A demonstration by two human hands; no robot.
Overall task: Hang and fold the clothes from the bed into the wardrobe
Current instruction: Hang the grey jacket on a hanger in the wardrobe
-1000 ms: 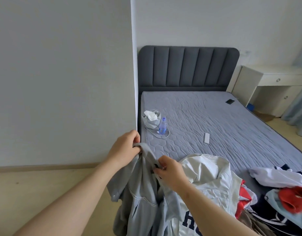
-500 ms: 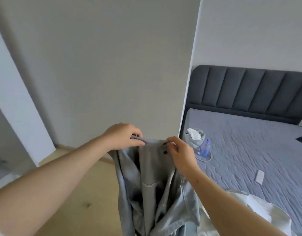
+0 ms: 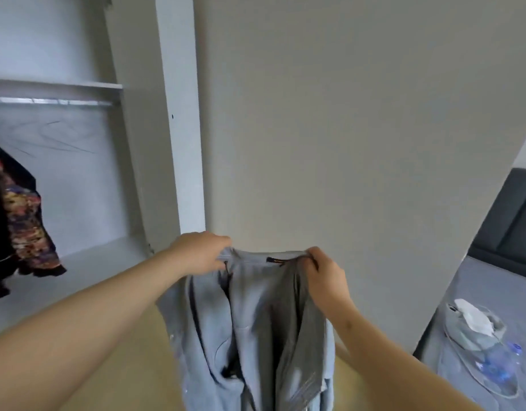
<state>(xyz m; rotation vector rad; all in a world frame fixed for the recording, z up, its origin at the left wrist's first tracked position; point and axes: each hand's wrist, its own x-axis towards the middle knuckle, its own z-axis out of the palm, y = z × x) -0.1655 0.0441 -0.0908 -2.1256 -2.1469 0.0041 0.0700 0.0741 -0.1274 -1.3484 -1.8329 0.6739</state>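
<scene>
The wardrobe (image 3: 86, 179) stands open at our left. We hold the grey garment (image 3: 255, 327) up by its collar, left hand (image 3: 201, 252) and right hand (image 3: 325, 275) each pinching an end. We should keep it taut and level for hanging. Its hem and the far end of the rail (image 3: 48, 101) are cut off.

Soft matt grey cloth shirt (image 3: 255, 330); shiny metal wardrobe rail (image 3: 48, 100).
</scene>
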